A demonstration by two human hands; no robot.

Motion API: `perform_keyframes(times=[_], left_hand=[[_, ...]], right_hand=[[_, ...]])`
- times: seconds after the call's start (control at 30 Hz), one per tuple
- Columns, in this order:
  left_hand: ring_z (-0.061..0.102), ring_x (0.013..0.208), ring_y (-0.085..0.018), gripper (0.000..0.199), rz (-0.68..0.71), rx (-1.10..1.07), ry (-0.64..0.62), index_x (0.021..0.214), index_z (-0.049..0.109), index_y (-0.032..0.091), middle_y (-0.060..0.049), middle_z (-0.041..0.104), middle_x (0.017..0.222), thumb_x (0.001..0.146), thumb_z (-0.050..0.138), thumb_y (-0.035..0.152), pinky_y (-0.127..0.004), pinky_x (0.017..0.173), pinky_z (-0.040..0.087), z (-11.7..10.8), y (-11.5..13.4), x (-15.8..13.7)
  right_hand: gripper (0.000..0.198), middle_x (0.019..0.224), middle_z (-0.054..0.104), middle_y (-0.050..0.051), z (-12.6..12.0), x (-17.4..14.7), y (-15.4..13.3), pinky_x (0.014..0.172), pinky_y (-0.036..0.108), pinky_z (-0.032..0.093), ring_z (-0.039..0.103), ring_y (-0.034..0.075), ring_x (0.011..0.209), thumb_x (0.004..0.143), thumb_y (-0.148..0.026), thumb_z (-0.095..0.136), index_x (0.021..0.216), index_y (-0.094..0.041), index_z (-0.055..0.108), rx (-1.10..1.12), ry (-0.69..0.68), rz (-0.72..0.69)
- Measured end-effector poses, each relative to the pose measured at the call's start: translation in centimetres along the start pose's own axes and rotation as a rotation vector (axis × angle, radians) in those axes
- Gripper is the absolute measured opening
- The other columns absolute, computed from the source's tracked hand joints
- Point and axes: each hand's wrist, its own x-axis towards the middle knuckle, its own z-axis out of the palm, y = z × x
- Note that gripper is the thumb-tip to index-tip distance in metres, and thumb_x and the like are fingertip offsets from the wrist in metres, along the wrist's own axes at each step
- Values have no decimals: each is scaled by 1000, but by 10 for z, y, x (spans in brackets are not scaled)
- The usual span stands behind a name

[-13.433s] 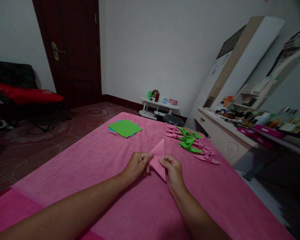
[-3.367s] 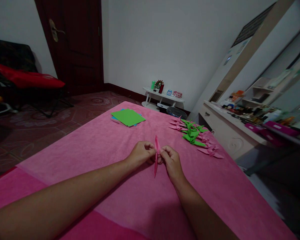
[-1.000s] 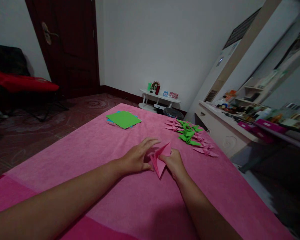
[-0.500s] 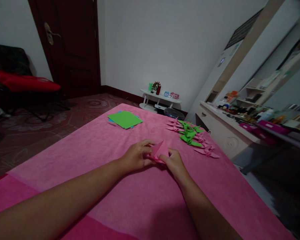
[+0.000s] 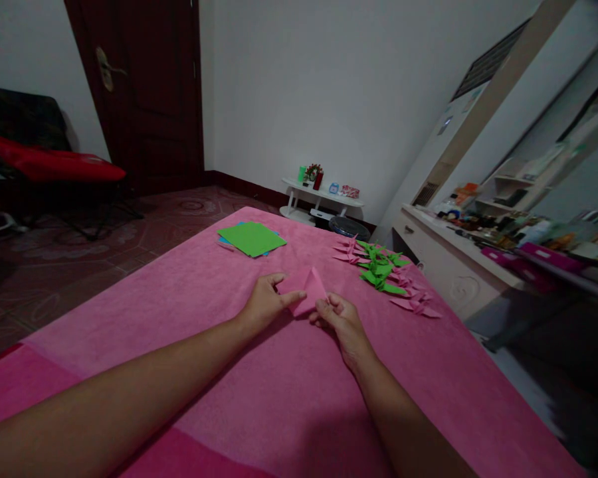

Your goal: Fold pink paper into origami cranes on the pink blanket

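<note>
A partly folded sheet of pink origami paper (image 5: 313,287) is held between both hands, just above the pink cloth (image 5: 259,385). My left hand (image 5: 265,300) grips its left side, with the thumb lying across the front face. At the lower right edge, my right hand (image 5: 339,320) pinches the paper between thumb and fingers. One pointed flap stands up in the middle. To the right lie several folded paper cranes, green ones (image 5: 379,271) among pink ones (image 5: 414,304). Beyond my left hand rests a stack of square paper (image 5: 253,239), green on top with blue and pink edges showing.
A white shelf (image 5: 323,191) with a small flower pot and boxes stands by the far wall. On the right is a dressing table (image 5: 448,255) crowded with bottles. A red folding chair (image 5: 64,166) stands left, near a dark door (image 5: 149,86).
The pink paper has turned and opened out somewhat, showing more of its face. My left thumb has moved onto its front, and my right hand has shifted to its lower right edge.
</note>
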Motion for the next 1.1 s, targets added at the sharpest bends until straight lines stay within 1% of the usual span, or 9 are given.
perform_keyframes(times=[0.17, 0.3, 0.37, 0.47, 0.57, 0.7, 0.77, 0.93, 1.1], left_hand=[[54, 55, -13, 29, -55, -156, 57, 73, 63, 8, -5, 62, 65, 60, 76, 30, -24, 51, 41, 4, 1, -4], [59, 60, -15, 37, -128, -256, -70, 83, 66, 6, -8, 67, 75, 59, 78, 31, -27, 57, 47, 7, 2, -8], [62, 65, -17, 42, -150, -298, -128, 89, 67, 6, -10, 68, 81, 57, 79, 32, -29, 62, 49, 7, 1, -9], [62, 66, -17, 44, -160, -323, -111, 89, 67, 5, -11, 68, 83, 57, 80, 32, -30, 64, 50, 6, -2, -8], [62, 65, -17, 41, -184, -379, -94, 88, 67, 5, -11, 68, 80, 58, 79, 31, -32, 65, 51, 6, -6, -7], [61, 60, -16, 34, -206, -400, -86, 77, 67, 5, -10, 67, 72, 59, 79, 30, -31, 62, 50, 7, -6, -9], [60, 61, -16, 31, -183, -380, -117, 75, 67, 5, -10, 66, 72, 61, 77, 31, -31, 62, 49, 8, -4, -11], [57, 59, -13, 27, -46, -327, -267, 70, 65, 7, -7, 64, 67, 70, 70, 34, -27, 61, 45, 9, 2, -13], [51, 55, -9, 28, -48, -287, -243, 70, 64, 8, -4, 61, 64, 69, 71, 35, -23, 55, 39, 6, 2, -12]], right_hand=[[39, 67, 68, 4, 11, -1, 3, 56, 24, 48, 60, 13, 54, 63, -40, 74, 89, -14, 62, 45, 19, -34], [33, 59, 63, -1, 10, 1, 6, 52, 21, 45, 58, 11, 52, 66, -37, 72, 86, -16, 58, 54, 152, -92], [33, 62, 63, -2, 7, 2, 8, 51, 21, 44, 58, 11, 54, 67, -36, 71, 89, -17, 55, 53, 234, -134], [33, 70, 63, 0, 5, 3, 9, 56, 22, 46, 59, 12, 60, 67, -33, 71, 90, -17, 54, 1, 289, -199], [28, 70, 62, -1, 9, 1, 9, 58, 23, 47, 59, 12, 62, 66, -30, 72, 85, -17, 56, -93, 263, -220], [18, 60, 57, -3, 17, -3, 7, 51, 22, 44, 56, 12, 54, 67, -28, 69, 74, -17, 57, -175, 230, -208], [16, 55, 54, -4, 18, -5, 6, 48, 21, 42, 54, 12, 51, 70, -29, 67, 68, -18, 55, -180, 237, -211], [27, 51, 54, -3, 15, -7, 5, 46, 20, 38, 49, 9, 45, 82, -34, 54, 61, -17, 55, -272, 171, -232], [34, 45, 49, -4, 12, -6, 6, 41, 19, 33, 44, 7, 39, 84, -37, 51, 57, -16, 53, -271, 82, -217]])
